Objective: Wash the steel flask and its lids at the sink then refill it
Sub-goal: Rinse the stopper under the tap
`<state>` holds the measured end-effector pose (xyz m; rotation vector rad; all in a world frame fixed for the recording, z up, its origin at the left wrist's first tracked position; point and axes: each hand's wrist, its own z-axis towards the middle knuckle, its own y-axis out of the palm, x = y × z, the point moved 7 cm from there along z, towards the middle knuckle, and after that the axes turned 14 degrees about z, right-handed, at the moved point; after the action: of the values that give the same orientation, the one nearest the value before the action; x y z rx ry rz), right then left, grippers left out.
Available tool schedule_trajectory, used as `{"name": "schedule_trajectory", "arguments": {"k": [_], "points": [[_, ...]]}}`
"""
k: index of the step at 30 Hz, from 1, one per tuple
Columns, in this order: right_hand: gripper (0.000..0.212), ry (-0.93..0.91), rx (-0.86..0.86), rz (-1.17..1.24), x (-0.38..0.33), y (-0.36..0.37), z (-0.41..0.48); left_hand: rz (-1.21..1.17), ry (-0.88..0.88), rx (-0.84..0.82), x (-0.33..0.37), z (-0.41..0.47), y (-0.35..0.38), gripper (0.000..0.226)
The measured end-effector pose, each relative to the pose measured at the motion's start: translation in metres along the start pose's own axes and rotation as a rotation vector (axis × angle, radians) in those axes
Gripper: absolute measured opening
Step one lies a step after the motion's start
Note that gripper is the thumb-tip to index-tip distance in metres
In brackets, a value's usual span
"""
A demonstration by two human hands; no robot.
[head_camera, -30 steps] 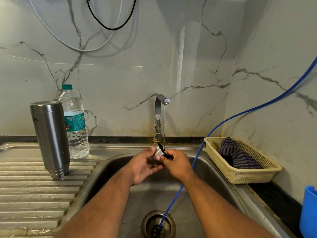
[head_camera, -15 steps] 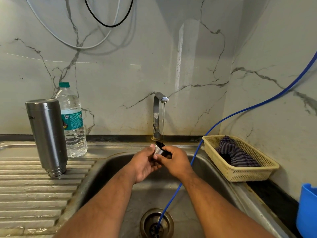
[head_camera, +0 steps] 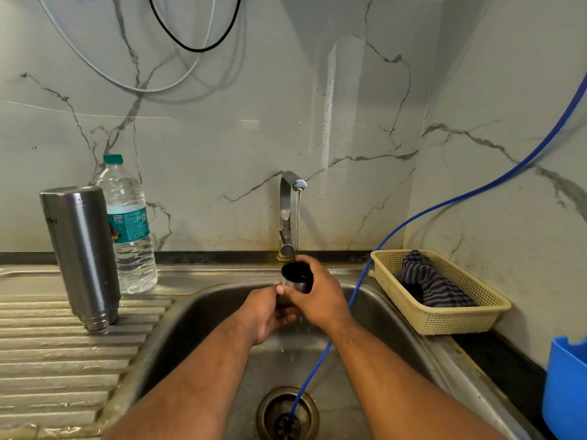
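The steel flask (head_camera: pixel 81 252) stands upside down on the ribbed drainboard at the left, its threaded mouth on the steel. Over the sink basin (head_camera: pixel 197 315) both hands hold a steel cup-shaped lid (head_camera: pixel 296 276) with a dark inside, its opening turned up under the thin stream from the tap (head_camera: pixel 290 214). My right hand (head_camera: pixel 317 296) wraps around the lid's right side. My left hand (head_camera: pixel 268 311) holds its lower left side. Water drips from the hands into the basin.
A clear plastic water bottle (head_camera: pixel 127 227) with a green cap stands behind the flask. A blue hose (head_camera: pixel 374 258) runs from the right wall down into the drain (head_camera: pixel 287 414). A beige basket (head_camera: pixel 444 315) with a striped cloth sits right of the sink; a blue container (head_camera: pixel 565 385) at the right edge.
The lid has turned from on edge to opening-up under the stream and risen a little. My right hand has moved further around it.
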<state>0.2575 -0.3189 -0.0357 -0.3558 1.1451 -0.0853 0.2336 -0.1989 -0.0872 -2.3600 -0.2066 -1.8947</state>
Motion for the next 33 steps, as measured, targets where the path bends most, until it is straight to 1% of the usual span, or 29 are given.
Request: {"name": "schedule_trajectory", "arguments": {"k": [2, 3, 5, 7, 10, 12, 13, 14, 16, 18, 20, 21, 22, 24, 25, 27, 29, 30, 33], "points": [[0.093, -0.003, 0.05, -0.093, -0.002, -0.003, 0.001, -0.023, -0.002, 0.026, -0.001, 0.001, -0.004, 0.041], [0.096, 0.014, 0.069, -0.113, -0.003, -0.006, 0.0, -0.033, -0.002, 0.026, 0.0, 0.001, -0.003, 0.038], [0.087, -0.007, 0.073, -0.189, -0.009, -0.009, -0.001, -0.028, 0.013, 0.013, 0.005, -0.002, 0.001, 0.032], [0.079, -0.093, 0.043, -0.331, -0.018, -0.007, -0.003, -0.015, 0.043, -0.004, 0.01, -0.005, 0.007, 0.028], [0.083, -0.196, 0.027, -0.453, -0.03, -0.004, -0.005, 0.023, 0.07, -0.02, 0.013, -0.006, 0.013, 0.028], [0.082, -0.252, 0.041, -0.484, -0.036, -0.001, -0.007, 0.069, 0.098, -0.005, 0.014, -0.008, 0.014, 0.027], [0.081, -0.251, 0.05, -0.46, -0.037, -0.001, -0.007, 0.084, 0.123, 0.008, 0.016, -0.009, 0.015, 0.029], [0.08, -0.225, 0.06, -0.41, -0.036, -0.002, -0.006, 0.097, 0.154, 0.017, 0.018, -0.01, 0.014, 0.035], [0.076, -0.136, 0.083, -0.286, -0.03, -0.005, -0.004, 0.13, 0.23, 0.016, 0.024, -0.011, 0.014, 0.059], [0.074, -0.055, 0.096, -0.206, -0.021, -0.009, -0.002, 0.245, 0.306, 0.026, 0.029, -0.011, 0.013, 0.076], [0.072, 0.014, 0.098, -0.127, -0.01, -0.013, -0.001, 0.345, 0.36, 0.061, 0.031, -0.009, 0.011, 0.081], [0.07, 0.044, 0.097, -0.084, -0.005, -0.014, 0.0, 0.365, 0.362, 0.089, 0.031, -0.009, 0.009, 0.077], [0.069, 0.064, 0.097, -0.045, -0.001, -0.015, 0.001, 0.378, 0.35, 0.109, 0.03, -0.008, 0.006, 0.068], [0.07, 0.081, 0.096, 0.007, 0.003, -0.015, 0.002, 0.38, 0.325, 0.089, 0.03, -0.009, 0.008, 0.047], [0.07, 0.085, 0.097, 0.024, 0.003, -0.016, 0.004, 0.337, 0.305, 0.078, 0.03, -0.011, 0.009, 0.04], [0.071, 0.092, 0.094, 0.047, 0.002, -0.015, 0.005, 0.145, 0.214, 0.101, 0.028, -0.013, 0.007, 0.029], [0.073, 0.077, 0.074, 0.053, -0.002, -0.013, 0.005, -0.025, 0.134, 0.112, 0.022, -0.009, 0.003, 0.032], [0.075, 0.062, 0.062, 0.054, -0.003, -0.011, 0.005, -0.061, 0.111, 0.118, 0.02, -0.007, 0.001, 0.035], [0.08, 0.039, 0.03, 0.067, -0.004, -0.005, 0.005, -0.146, 0.079, 0.165, 0.019, -0.006, -0.005, 0.035]]}}
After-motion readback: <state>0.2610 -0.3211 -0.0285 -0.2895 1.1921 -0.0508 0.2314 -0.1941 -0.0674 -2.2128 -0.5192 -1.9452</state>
